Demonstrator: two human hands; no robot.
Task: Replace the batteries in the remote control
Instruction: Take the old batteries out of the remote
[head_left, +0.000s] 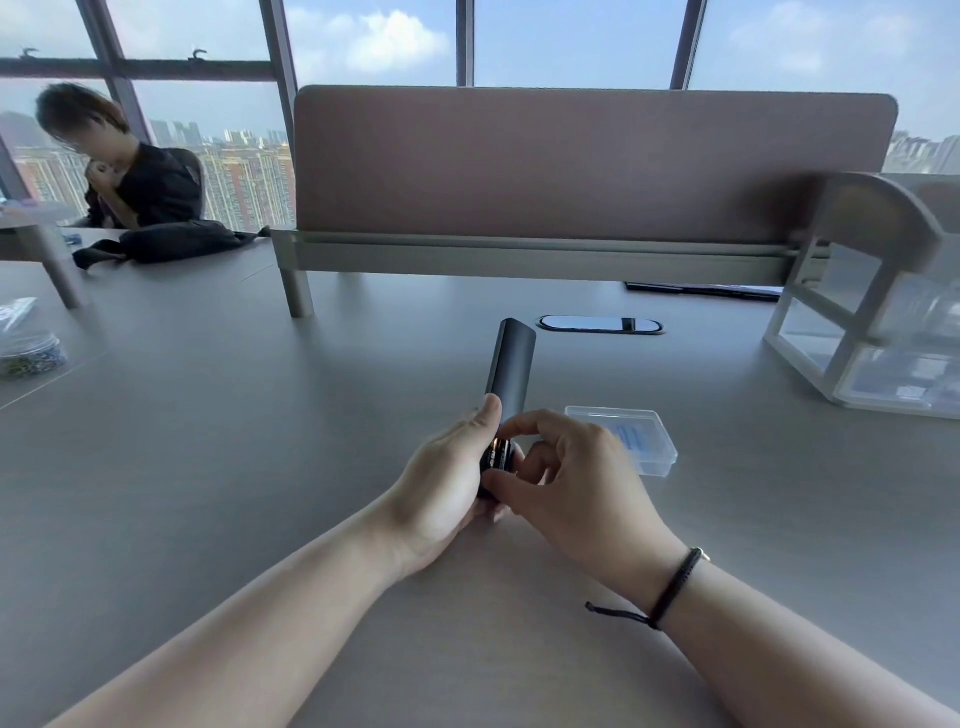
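Seating a battery (500, 453) in the near end of the remote control (508, 364)

Left hand (445, 475) wrapped shut around the remote's lower body, held just above the desk (208, 441); right hand (576, 480) pinching the battery between thumb and forefinger at the open compartment. Best pressed in against the spring end first, polarity checked, remote kept steady. Clear plastic case (631, 436) lying just beside the right hand
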